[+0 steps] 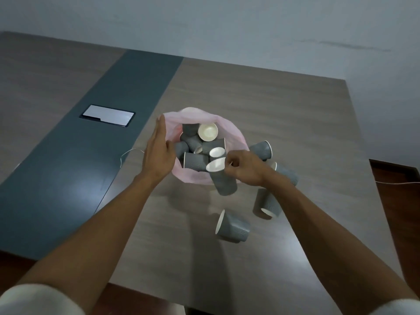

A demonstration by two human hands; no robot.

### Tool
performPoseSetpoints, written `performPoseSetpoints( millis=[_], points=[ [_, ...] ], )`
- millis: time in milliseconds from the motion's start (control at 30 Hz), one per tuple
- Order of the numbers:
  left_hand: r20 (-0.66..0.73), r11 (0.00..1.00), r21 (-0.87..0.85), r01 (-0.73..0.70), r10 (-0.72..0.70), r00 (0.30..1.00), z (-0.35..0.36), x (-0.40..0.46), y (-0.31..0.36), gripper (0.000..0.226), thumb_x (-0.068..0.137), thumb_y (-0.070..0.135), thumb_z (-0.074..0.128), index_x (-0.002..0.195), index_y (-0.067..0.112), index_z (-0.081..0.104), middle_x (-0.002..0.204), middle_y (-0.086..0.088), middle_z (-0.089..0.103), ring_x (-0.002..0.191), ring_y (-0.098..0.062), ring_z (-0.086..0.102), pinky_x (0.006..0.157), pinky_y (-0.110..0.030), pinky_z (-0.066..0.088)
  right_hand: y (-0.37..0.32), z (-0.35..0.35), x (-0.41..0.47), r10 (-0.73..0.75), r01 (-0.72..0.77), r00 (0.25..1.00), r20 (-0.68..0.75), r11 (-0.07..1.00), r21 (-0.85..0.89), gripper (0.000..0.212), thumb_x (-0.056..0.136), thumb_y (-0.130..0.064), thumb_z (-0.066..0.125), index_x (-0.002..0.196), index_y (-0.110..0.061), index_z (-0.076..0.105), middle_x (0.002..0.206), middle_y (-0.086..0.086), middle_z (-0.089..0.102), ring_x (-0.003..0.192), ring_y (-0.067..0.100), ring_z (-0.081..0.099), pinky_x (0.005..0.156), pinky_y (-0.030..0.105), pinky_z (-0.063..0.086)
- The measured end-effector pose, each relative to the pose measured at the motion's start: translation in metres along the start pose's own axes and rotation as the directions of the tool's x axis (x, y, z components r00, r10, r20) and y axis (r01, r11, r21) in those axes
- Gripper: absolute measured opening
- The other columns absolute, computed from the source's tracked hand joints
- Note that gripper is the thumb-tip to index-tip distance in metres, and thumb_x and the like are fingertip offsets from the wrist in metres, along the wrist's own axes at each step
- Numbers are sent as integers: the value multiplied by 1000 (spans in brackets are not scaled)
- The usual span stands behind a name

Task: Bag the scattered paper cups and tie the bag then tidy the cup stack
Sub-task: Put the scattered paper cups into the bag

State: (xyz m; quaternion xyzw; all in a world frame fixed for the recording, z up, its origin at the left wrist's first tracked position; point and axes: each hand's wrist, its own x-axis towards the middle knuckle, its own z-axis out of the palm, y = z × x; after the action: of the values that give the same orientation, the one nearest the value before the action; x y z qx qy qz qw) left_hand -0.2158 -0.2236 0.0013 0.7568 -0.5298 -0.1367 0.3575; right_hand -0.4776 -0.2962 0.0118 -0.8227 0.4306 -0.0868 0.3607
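Observation:
A pink plastic bag (236,135) stands open in the middle of the table, with several grey paper cups (193,160) lying inside it. My left hand (159,153) is flat against the bag's left side, fingers straight. My right hand (244,169) is at the bag's near right rim, fingers curled on the rim of a tilted grey cup (223,181) that hangs over the bag's front edge. Several more cups lie on their sides to the right of and in front of the bag, among them a cup (261,150) beside it, a cup (267,203) nearer me and the nearest cup (233,227).
A flat phone-like device (108,115) lies on the dark strip (68,178) that runs down the table's left half. A thin white cable (127,154) curls left of the bag. The table's right edge (368,160) drops to a reddish floor with another cable (397,183).

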Motion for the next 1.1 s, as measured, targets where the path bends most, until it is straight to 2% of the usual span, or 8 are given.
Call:
performPoseSetpoints(
  millis=[133, 400, 500, 600, 700, 867, 967, 1100],
  points=[
    [24, 1000, -16, -21, 22, 999, -4, -4, 0, 74, 101, 7, 41, 164, 23, 5, 170, -1, 16, 153, -27, 25, 121, -47, 31, -16, 14, 22, 15, 79, 957, -289, 947, 311, 1, 86, -18, 61, 87, -19, 60, 73, -3, 61, 63, 10, 50, 63, 32, 46],
    [22, 996, -93, 2, 0, 1000, -1, 7, 7, 77, 97, 5, 39, 164, 24, 5, 170, 2, 18, 154, -22, 25, 122, -44, 30, -19, 55, 57, 36, 37, 978, -206, 940, 340, 36, 92, -20, 52, 124, -36, 53, 94, -8, 68, 78, 16, 68, 74, 39, 59],
    [6, 993, -118, 27, -26, 1000, 2, 16, 12, 78, 97, 4, 41, 163, 24, 5, 170, 2, 19, 154, -22, 25, 123, -46, 29, 5, 37, 48, 219, -98, 871, -440, 954, 283, 26, 89, -20, 50, 114, -28, 54, 84, -8, 64, 80, 20, 63, 74, 37, 52],
    [-17, 992, -123, 31, -33, 999, 6, 24, 16, 78, 97, 3, 42, 163, 25, 6, 169, 0, 22, 153, -23, 28, 122, -47, 31, 52, 9, 40, 364, -245, 751, -551, 928, 280, 29, 93, -13, 49, 120, -15, 59, 100, 6, 69, 93, 29, 65, 82, 38, 53],
    [-33, 995, -101, 20, -24, 999, 11, 30, 18, 79, 97, 7, 44, 162, 31, 5, 162, -8, 36, 142, -33, 44, 113, -53, 43, 103, -15, 43, 507, -463, 714, -484, 859, 216, 37, 95, -15, 51, 131, -12, 56, 119, 19, 68, 107, 39, 64, 90, 41, 52],
    [-56, 996, -93, 14, -19, 998, 16, 35, 20, 77, 94, 29, 42, 161, 34, 4, 157, -13, 40, 137, -38, 47, 107, -58, 46, 139, -26, 61, 586, -617, 736, -338, 787, 20, 37, 100, -26, 51, 134, -13, 55, 136, 15, 61, 128, 39, 51, 106, 43, 38],
    [-62, 996, -91, 4, -10, 998, 18, 36, 24, 81, 86, 45, 34, 161, 33, 5, 160, -10, 37, 139, -36, 45, 108, -57, 46, 149, -23, 72, 636, -672, 692, -342, 741, 17, 30, 100, -31, 51, 123, -17, 64, 128, 14, 65, 127, 38, 52, 106, 43, 35],
    [-72, 996, -88, -16, 10, 997, 21, 37, 24, 78, 91, 35, 38, 162, 28, 8, 163, -8, 33, 143, -34, 42, 112, -55, 42, 165, -18, 78, 677, -706, 634, -374, 704, 79, 25, 97, -28, 52, 110, -23, 73, 114, 11, 72, 117, 35, 61, 102, 41, 35]
  ],
)
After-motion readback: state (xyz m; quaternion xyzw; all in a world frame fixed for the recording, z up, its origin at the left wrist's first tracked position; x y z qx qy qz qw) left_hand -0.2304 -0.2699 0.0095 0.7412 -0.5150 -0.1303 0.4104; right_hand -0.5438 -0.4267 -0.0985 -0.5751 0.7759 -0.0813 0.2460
